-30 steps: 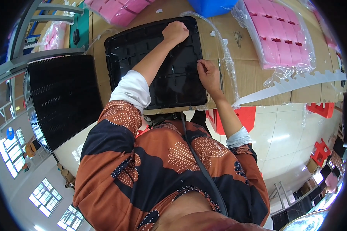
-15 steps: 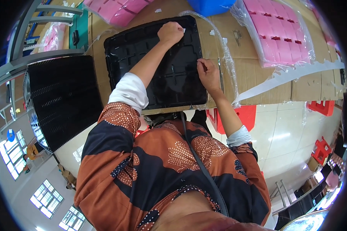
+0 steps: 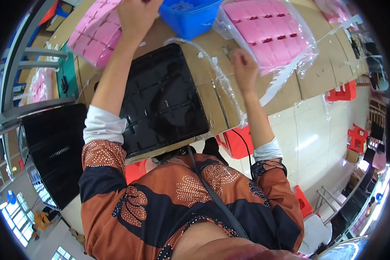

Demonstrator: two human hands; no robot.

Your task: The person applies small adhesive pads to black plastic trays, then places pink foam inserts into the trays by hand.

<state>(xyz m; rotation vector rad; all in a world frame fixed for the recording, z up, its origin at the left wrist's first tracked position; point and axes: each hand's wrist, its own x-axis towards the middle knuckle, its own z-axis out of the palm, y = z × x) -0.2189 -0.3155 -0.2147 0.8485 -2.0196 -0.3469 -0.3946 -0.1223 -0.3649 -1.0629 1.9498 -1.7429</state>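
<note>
A black moulded plastic tray (image 3: 164, 102) with a ribbed surface lies on the cardboard-covered table in front of me. My left hand (image 3: 137, 16) is raised beyond the tray, between the left pink foam block (image 3: 100, 37) and the blue plastic bin (image 3: 190, 22). The top edge of the picture cuts off its fingers, so its grip is hidden. Over the cardboard to the right of the tray, my right hand (image 3: 245, 69) has its fingers curled closed. Whatever it may hold is too small or hidden to see.
Another pink foam block (image 3: 268, 32) in clear film lies at the back right. A white jagged-edged strip (image 3: 284, 78) and crumpled clear film (image 3: 223, 78) trail across the cardboard (image 3: 310, 73). Stacked black trays (image 3: 58, 147) stand at left beside a grey metal frame (image 3: 13, 71).
My left hand has left the tray's far part and moved up and left to the picture's top edge. My right hand has moved off the tray's right edge. The whole view has shifted.
</note>
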